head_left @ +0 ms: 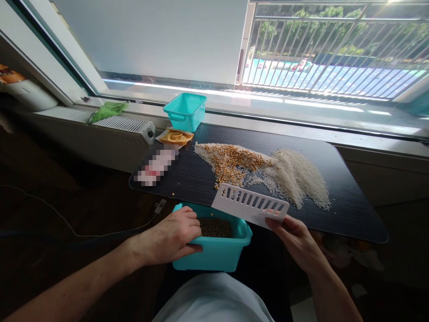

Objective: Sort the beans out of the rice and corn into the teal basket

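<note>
My left hand is closed on the left rim of a turquoise plastic bin, held below the table's front edge. A layer of soybeans, dark in the shade, lies inside it. Between the fingers and thumb of my right hand is the right end of a white slotted plastic strip. The strip slants across the table edge, over the bin's back side. Just beyond it, yellow soybeans are spread over white rice grains, and a larger heap of rice lies to the right.
The dark wood-grain table stands against the windowsill. A second turquoise bin is at its back left corner, beside a yellow-brown item on white paper. A green cloth lies on the radiator. A white cable crosses the left side.
</note>
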Motion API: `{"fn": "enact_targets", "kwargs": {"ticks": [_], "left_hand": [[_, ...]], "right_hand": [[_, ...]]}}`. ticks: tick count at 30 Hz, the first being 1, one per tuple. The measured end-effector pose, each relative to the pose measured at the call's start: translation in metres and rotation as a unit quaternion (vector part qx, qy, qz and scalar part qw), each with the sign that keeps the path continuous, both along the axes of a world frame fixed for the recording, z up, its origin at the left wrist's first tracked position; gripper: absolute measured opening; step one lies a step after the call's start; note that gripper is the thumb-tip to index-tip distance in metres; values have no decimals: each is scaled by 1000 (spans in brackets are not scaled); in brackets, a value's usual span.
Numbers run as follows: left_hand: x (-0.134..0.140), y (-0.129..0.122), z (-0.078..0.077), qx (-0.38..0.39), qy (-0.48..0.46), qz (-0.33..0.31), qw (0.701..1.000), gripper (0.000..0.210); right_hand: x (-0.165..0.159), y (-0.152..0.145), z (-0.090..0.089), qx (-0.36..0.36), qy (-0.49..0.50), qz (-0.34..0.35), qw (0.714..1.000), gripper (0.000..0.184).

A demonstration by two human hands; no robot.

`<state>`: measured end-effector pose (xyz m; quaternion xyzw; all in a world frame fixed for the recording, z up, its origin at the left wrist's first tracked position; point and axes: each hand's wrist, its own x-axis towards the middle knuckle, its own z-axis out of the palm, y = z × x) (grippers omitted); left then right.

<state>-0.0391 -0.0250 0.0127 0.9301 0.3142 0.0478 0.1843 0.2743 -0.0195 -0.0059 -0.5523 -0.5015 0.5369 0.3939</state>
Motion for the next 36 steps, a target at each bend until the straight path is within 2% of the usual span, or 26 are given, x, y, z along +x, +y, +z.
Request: {"fn": "enact_targets", "kwargs": {"ticks": [4, 11, 20, 25, 31, 36], "left_hand": [[0, -1, -1, 4, -5, -1, 1000, 19], [0, -2, 0, 1, -1, -1, 1000, 21], [-1, -3, -1, -3, -4, 3, 1000, 20], [-17, -12, -1, -5, -14, 40, 999, 22], [-47, -20, -1, 6, 34, 79, 996, 21], [-61, -24, -2, 16, 59, 98, 993, 20]], "right_hand": [[9, -4, 2, -2, 6, -31, 999, 40], [31, -5, -17, -8, 4, -64, 998, 42], [12, -7, -11, -15, 22, -38, 999, 43], [-17, 10, -12, 32, 31, 4, 999, 44], [-84, 37, -12, 103, 16, 103, 989, 42], [-109, 49, -21, 140, -27, 123, 982, 35]]}}
